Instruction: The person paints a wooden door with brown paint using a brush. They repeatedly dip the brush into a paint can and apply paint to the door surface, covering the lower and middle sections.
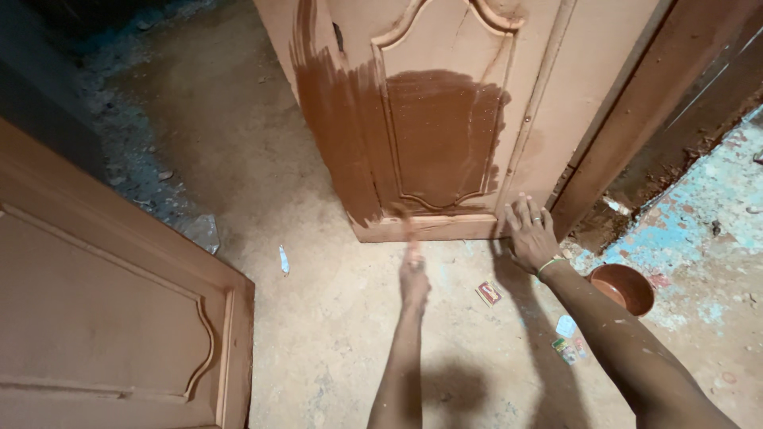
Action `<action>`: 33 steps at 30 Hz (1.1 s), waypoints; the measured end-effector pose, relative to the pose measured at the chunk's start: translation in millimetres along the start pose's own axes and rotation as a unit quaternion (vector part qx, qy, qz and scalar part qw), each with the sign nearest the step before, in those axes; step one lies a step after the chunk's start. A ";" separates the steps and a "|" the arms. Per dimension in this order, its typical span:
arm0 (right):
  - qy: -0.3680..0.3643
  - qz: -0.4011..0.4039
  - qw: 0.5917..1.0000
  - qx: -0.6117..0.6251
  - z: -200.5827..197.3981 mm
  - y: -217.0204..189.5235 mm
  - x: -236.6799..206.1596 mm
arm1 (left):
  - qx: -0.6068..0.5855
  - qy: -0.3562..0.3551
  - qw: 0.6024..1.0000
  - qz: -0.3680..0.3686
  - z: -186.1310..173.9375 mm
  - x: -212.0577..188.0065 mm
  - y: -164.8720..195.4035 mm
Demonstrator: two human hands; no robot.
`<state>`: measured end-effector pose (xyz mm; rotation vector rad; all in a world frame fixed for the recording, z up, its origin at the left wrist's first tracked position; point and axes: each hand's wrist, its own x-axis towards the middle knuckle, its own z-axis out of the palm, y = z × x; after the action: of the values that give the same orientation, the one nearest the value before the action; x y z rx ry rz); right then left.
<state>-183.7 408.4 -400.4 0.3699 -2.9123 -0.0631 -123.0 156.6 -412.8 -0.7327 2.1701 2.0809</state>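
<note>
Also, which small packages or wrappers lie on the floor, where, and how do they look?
Small box: on floor below the right hand, rectangular, red and pale.
Wrappers: by the paint bowl, small, green, red, pale blue.
Scrap: floor left of the door, slim, whitish-blue.

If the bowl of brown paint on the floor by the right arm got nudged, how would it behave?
The bowl is round and shallow, so it would likely slide, not tip. Its wet paint could slop out. It looks light and sits close beside the right forearm.
</note>
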 end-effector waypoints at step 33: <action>-0.009 -0.015 1.000 0.011 -9.3 -3.6 -10.6 | -0.016 -0.089 0.996 -0.028 -2.9 -9.1 -1.9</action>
<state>-170.8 407.4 -393.6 0.4190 -2.9272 -0.0382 -113.4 156.6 -411.1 -0.5798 2.0036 2.0712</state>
